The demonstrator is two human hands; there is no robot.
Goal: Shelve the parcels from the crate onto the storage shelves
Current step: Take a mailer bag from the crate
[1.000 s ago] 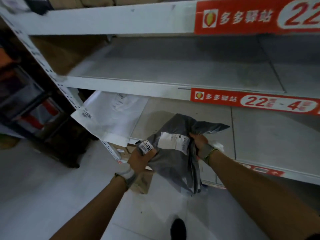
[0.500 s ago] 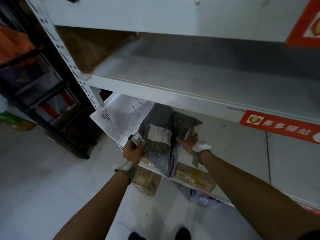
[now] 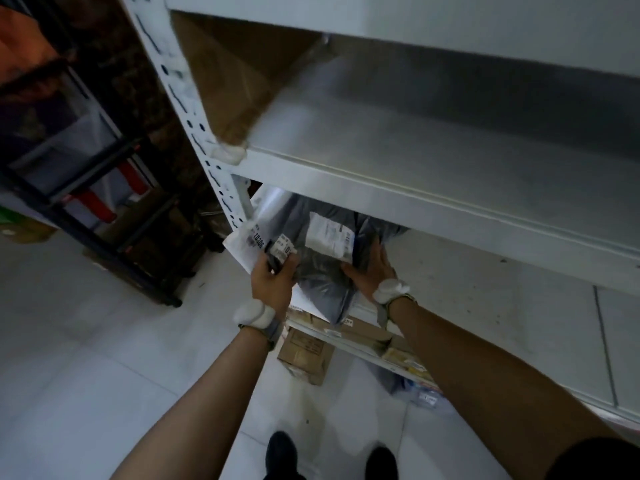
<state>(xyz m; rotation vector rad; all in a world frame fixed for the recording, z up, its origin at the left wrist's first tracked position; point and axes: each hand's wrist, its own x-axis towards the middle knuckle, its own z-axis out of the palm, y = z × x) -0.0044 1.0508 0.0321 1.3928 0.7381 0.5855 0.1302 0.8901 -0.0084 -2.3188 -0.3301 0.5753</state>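
Note:
A grey plastic mailer parcel [image 3: 320, 268] with a white shipping label lies on the lower white shelf [image 3: 485, 289], partly on top of a white parcel [image 3: 247, 244] at the shelf's left end. My left hand [image 3: 273, 280] grips the grey parcel's near left corner, where a small numbered tag sticks out. My right hand [image 3: 372, 271] holds its right side, fingers pressed against the plastic. The parcel's near end hangs over the shelf's front edge. The crate is out of view.
The white shelf [image 3: 433, 161] above is bare, with a brown cardboard panel [image 3: 239, 74] at its left end. Cardboard boxes [image 3: 304, 351] sit on the lowest level. A perforated white upright [image 3: 194, 126] stands at left, and a dark rack [image 3: 104, 202] beyond it. My shoes [image 3: 282, 452] stand on pale floor tiles.
Both hands have carried the grey parcel leftward and forward under the upper shelf, onto the lower shelf and over the white parcel. The view has moved closer and tilted down.

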